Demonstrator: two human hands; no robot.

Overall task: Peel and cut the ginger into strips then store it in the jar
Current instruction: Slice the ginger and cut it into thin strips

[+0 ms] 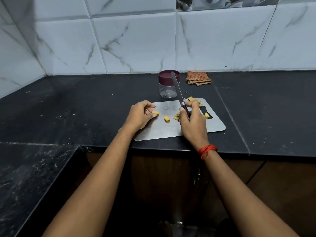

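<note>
Head view, looking down on a black countertop (85, 103) with a metal cutting board (213, 127) lying at its near edge.

Left hand (139, 116): resting on the left end of the board, fingers curled inward. A peeled yellow ginger piece (155, 112) sits at the fingertips, pinched between the thumb tip and the curled fingers; it is touching the board or just above it, which cannot be told.

Right hand (193, 123): fist closed around the dark handle of a knife (177, 90). The blade points up and away toward the far wall, clear of the board, and crosses in front of the jar in this view.

Second ginger piece (167, 119): loose on the board between the two hands, touching neither. Third small piece (207, 114): at the board's handle cut-out, just right of the right hand.

Peelings (194, 100): heaped at the far right corner of the board, just beyond the right hand's knuckles; more shavings (176, 116) lie against the left side of that hand.

Jar (168, 84): clear, with a maroon lid on, standing on the countertop just beyond the board's far edge. It appears to hold nothing.

Folded checked cloth (198, 77): right of the jar, against the tiled wall (136, 40).

Red thread (206, 150): tied round the right wrist.
</note>
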